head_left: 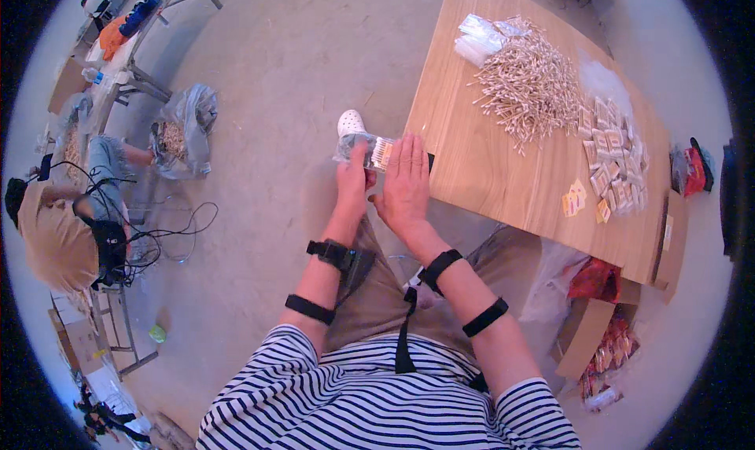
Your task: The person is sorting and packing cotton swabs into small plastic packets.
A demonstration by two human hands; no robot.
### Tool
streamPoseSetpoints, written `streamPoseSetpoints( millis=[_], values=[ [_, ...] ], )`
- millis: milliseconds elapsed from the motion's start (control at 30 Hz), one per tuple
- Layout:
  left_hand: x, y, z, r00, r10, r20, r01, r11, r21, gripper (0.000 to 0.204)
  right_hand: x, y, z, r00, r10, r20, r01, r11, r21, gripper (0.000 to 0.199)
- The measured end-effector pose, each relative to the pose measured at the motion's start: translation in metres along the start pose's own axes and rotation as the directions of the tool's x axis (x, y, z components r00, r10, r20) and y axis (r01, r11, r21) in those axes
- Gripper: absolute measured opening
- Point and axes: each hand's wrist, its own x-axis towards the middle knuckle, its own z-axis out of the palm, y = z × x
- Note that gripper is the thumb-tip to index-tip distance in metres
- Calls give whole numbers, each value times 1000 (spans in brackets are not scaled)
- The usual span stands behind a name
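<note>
My left hand (353,175) is closed on a clear plastic bag of cotton swabs (381,154), its thumb lying on top. White swab tips show in a row through the film, and the loose end of the bag bulges to the left. My right hand (405,175) lies flat over the bag's right end with fingers stretched out together and thumb apart. A small black edge (431,161) shows beside the right fingers; what it belongs to is hidden. Both hands are at the near left corner of the wooden table (480,167).
On the table lie a large heap of loose cotton swabs (527,84), empty clear bags (481,37), filled packets (613,159) and yellow-white cards (574,198). An open carton (586,336) stands below at right. Leftward, a person (59,230) sits near a bag of swabs (173,139).
</note>
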Motion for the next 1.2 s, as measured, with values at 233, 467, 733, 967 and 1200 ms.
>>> streamPoseSetpoints(
  millis=[233, 467, 733, 967, 1200],
  values=[
    [35, -15, 9, 994, 110, -16, -111, 992, -62, 27, 0, 2, 7, 999, -2, -41, 4, 999, 44, 87],
    [29, -15, 20, 990, 136, -43, -140, 984, -108, 23, 0, 0, 4, 997, -3, -71, 3, 1000, 2, 59],
    [33, -21, 15, 988, 134, -75, -142, 984, -106, 22, 2, -7, 11, 997, 35, -75, -38, 999, -37, 62],
    [24, -14, 19, 984, 163, -65, -171, 976, -137, 26, -6, 12, -22, 964, 223, 148, -246, 955, 164, 112],
    [29, -18, 15, 984, 163, -65, -171, 977, -130, 32, -8, 14, -24, 958, 219, 184, -223, 975, 1, 123]
  ],
)
